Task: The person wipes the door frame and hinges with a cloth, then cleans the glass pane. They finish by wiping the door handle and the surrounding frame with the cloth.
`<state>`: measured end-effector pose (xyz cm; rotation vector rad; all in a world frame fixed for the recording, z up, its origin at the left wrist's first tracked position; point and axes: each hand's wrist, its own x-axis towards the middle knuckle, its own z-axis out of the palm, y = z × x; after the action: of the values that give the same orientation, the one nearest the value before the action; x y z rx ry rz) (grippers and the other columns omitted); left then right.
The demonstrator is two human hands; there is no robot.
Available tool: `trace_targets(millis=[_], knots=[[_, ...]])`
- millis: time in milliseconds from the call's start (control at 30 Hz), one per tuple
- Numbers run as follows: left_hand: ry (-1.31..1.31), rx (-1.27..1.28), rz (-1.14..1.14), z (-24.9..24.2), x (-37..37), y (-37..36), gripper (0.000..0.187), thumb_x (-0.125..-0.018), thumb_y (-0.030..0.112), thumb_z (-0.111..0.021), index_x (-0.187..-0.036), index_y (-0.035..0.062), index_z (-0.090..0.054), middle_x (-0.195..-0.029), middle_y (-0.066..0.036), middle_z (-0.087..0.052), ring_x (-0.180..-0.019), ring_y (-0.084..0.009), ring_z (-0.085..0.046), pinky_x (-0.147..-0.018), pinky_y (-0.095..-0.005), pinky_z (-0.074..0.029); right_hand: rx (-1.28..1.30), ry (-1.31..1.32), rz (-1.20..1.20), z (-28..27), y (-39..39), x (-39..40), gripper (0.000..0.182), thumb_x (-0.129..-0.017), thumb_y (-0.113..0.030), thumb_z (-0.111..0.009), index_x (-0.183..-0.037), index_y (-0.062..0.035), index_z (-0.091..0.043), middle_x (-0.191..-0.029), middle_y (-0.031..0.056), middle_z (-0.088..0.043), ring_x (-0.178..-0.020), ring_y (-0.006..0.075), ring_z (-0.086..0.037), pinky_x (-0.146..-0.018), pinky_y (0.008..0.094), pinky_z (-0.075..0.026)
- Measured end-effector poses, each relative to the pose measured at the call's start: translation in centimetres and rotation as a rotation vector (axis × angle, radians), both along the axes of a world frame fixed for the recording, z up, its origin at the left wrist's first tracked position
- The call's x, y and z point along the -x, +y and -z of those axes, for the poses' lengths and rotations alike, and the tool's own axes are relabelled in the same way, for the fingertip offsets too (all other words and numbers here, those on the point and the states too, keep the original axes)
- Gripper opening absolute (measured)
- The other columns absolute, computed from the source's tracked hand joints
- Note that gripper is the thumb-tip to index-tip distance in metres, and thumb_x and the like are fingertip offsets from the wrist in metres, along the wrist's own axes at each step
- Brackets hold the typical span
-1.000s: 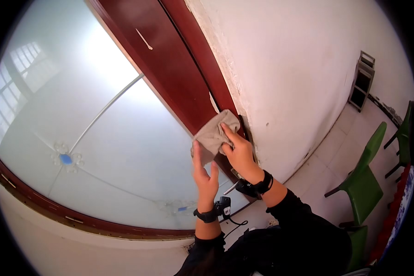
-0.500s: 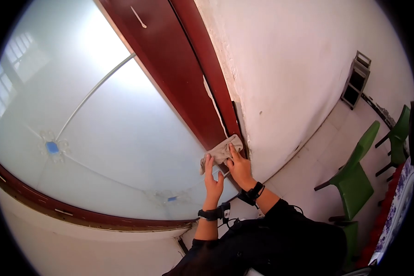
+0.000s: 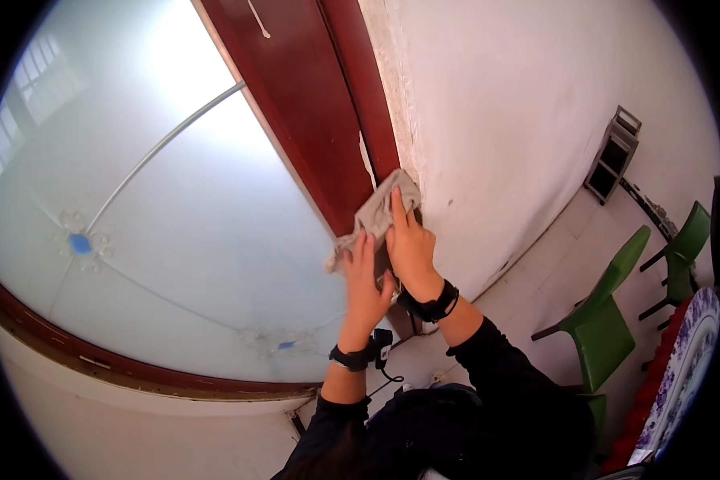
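Observation:
A crumpled beige cloth (image 3: 385, 210) lies against the dark red door frame (image 3: 296, 88), at the edge beside the white wall. My right hand (image 3: 413, 252) presses on the cloth, its index finger stretched along it and other fingers bent; whatever part of the cloth is under the palm is hidden. Just left of it, my left hand (image 3: 364, 282) has its fingers stretched out and apart, the tips touching the cloth's lower end. A black band with a small device sits on each wrist.
Left of the frame is a frosted glass panel (image 3: 192, 264) with blue flower decorations. The white wall (image 3: 504, 120) runs to the right. Green chairs (image 3: 604, 336), a grey metal rack (image 3: 613, 156) and a table with a purple-patterned cover (image 3: 680, 368) stand at the right.
Both hands and the cloth have moved up along the red frame. My view has also shifted a little.

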<state>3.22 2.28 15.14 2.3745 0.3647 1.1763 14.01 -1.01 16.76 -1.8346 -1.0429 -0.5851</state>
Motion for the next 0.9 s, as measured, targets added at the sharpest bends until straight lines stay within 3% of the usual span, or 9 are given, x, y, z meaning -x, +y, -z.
trace_targets(millis=[300,367,433,467,500,567,667,767,900], knots=[[0.257,-0.109,-0.066,10.5,0.2,0.1,0.06,-0.063,0.002,-0.055,-0.12,0.0006,-0.036,-0.123,-0.016,-0.036,-0.112,-0.0341,-0.035,-0.096,-0.053,-0.019,0.231,0.059,-0.001,11.1,-1.3,0.9,0.069,-0.066,-0.008,-0.054,-0.128,-0.0012,-0.025,-0.097,0.0228,-0.052,-0.056,0.0309,-0.055,-0.047,0.0356,-0.046],[0.271,-0.123,-0.032,12.3,0.8,0.2,0.059,-0.062,0.002,-0.056,-0.119,0.0007,-0.037,-0.124,-0.016,-0.035,-0.112,-0.0329,-0.036,-0.096,-0.0522,-0.019,0.21,0.004,0.042,13.0,-2.1,1.2,0.068,-0.067,-0.011,-0.056,-0.128,-0.0014,-0.026,-0.09,0.0211,-0.054,-0.058,0.0301,-0.056,-0.048,0.0343,-0.046],[0.356,-0.065,-0.022,13.1,1.4,0.2,0.058,-0.063,0.003,-0.057,-0.118,0.0011,-0.038,-0.125,-0.015,-0.034,-0.111,-0.0318,-0.036,-0.095,-0.0521,-0.019,0.48,0.16,-0.059,14.1,-3.2,2.0,0.068,-0.067,-0.012,-0.055,-0.127,-0.0004,-0.026,-0.083,0.0185,-0.057,-0.061,0.0295,-0.057,-0.05,0.0346,-0.046],[0.37,-0.099,-0.036,13.2,1.6,0.2,0.057,-0.063,0.003,-0.057,-0.117,0.0028,-0.039,-0.126,-0.014,-0.034,-0.111,-0.0306,-0.037,-0.095,-0.0525,-0.019,0.419,0.13,-0.119,15.2,-3.8,2.0,0.073,-0.065,-0.017,-0.058,-0.126,0.0037,-0.023,-0.071,0.0201,-0.058,-0.053,0.0287,-0.057,-0.046,0.0343,-0.046],[0.392,-0.123,-0.015,13.1,1.6,0.1,0.057,-0.063,0.003,-0.057,-0.117,0.0028,-0.039,-0.126,-0.014,-0.034,-0.111,-0.0306,-0.037,-0.095,-0.0525,-0.019,0.379,0.3,-0.135,16.8,-3.9,2.3,0.057,-0.066,-0.019,-0.058,-0.115,0.0041,-0.039,-0.063,0.0177,-0.057,-0.053,0.0302,-0.057,-0.048,0.0375,-0.046],[0.354,-0.174,-0.081,13.1,1.9,-0.3,0.056,-0.063,0.003,-0.056,-0.117,0.0057,-0.041,-0.127,-0.013,-0.033,-0.111,-0.0298,-0.037,-0.094,-0.0532,-0.019,0.446,0.388,-0.136,18.5,-4.6,3.0,0.032,-0.069,-0.019,-0.054,-0.094,0.0009,-0.053,-0.061,0.0169,-0.057,-0.055,0.032,-0.056,-0.049,0.0401,-0.045],[0.331,-0.04,-0.083,14.3,3.0,-0.2,0.049,-0.064,0.0,-0.054,-0.112,0.0058,-0.046,-0.121,-0.014,-0.039,-0.111,-0.0303,-0.038,-0.094,-0.0472,-0.023,0.369,0.537,-0.139,17.3,-6.2,4.7,0.02,-0.071,-0.02,-0.051,-0.078,-0.0021,-0.055,-0.062,0.0167,-0.057,-0.056,0.0333,-0.056,-0.051,0.0417,-0.045],[0.311,0.093,-0.079,16.0,4.5,0.3,0.045,-0.064,-0.003,-0.054,-0.108,0.0024,-0.05,-0.113,-0.016,-0.047,-0.108,-0.0316,-0.041,-0.091,-0.0392,-0.03,0.442,0.528,-0.323,17.3,-8.0,6.0,0.02,-0.071,-0.021,-0.051,-0.08,-0.0041,-0.055,-0.061,0.0167,-0.057,-0.057,0.0338,-0.055,-0.051,0.0426,-0.044],[0.254,0.258,0.004,17.6,5.9,0.4,0.04,-0.069,-0.002,-0.056,-0.108,0.0008,-0.049,-0.109,-0.016,-0.05,-0.1,-0.0279,-0.049,-0.083,-0.0315,-0.039,0.371,0.53,-0.273,16.4,-8.4,6.5,0.021,-0.07,-0.023,-0.053,-0.08,-0.004,-0.056,-0.06,0.0163,-0.056,-0.057,0.0327,-0.056,-0.051,0.0416,-0.044]])
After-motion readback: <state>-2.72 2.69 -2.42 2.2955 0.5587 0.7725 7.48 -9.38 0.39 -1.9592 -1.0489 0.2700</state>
